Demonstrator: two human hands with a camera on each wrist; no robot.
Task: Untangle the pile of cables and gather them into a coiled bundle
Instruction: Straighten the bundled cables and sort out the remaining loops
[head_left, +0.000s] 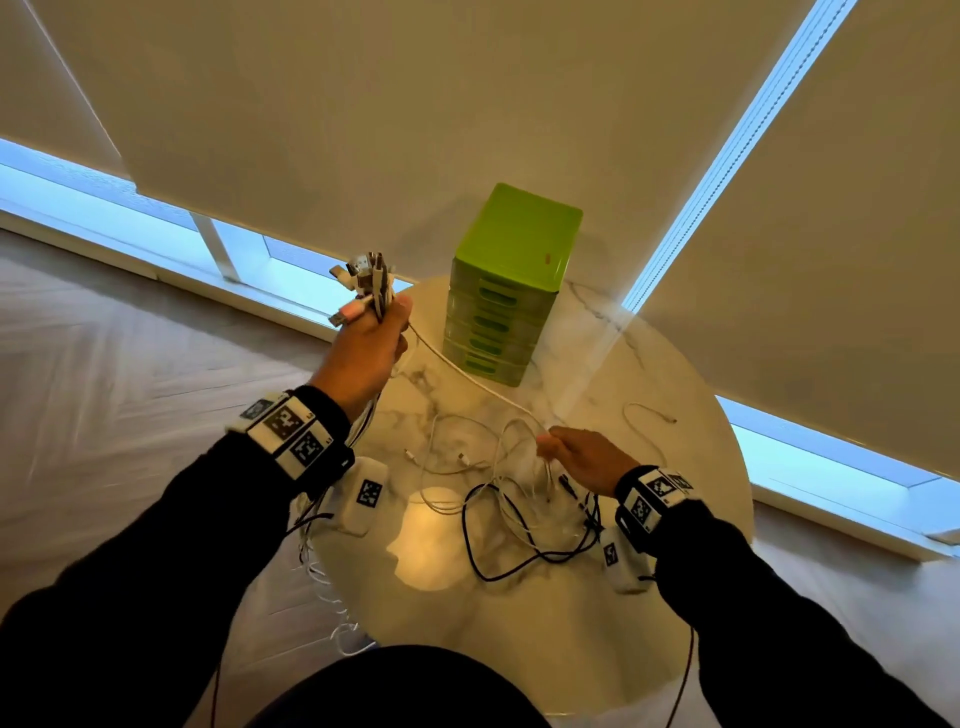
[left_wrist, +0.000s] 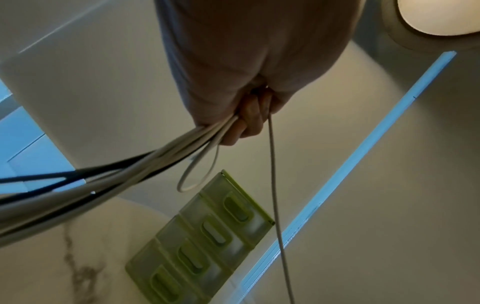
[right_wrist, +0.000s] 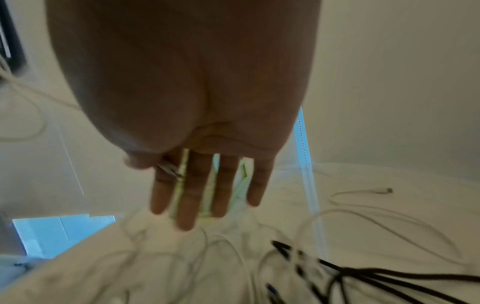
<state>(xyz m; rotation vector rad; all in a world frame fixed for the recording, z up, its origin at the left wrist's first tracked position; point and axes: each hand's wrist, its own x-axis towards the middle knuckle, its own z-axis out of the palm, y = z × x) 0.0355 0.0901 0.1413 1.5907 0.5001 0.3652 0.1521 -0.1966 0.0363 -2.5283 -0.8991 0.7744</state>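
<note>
My left hand (head_left: 371, 332) is raised over the table's far left edge and grips a bundle of cable ends (left_wrist: 155, 154); their plugs (head_left: 366, 280) stick up above my fist. One white cable (head_left: 467, 376) runs straight from that fist down to my right hand (head_left: 566, 447). My right hand hovers low over the tangled pile of white and black cables (head_left: 519, 499). In the right wrist view its fingers (right_wrist: 197, 195) are straight and spread. The thumb seems to pinch the white cable (right_wrist: 168, 168) against the index finger.
A green drawer unit (head_left: 514, 249) stands at the back of the round marble table (head_left: 519, 634). One loose white cable (head_left: 644, 421) lies at the right. The strands from my left hand hang off the table's left edge (head_left: 322, 587). Blinds and windows are behind.
</note>
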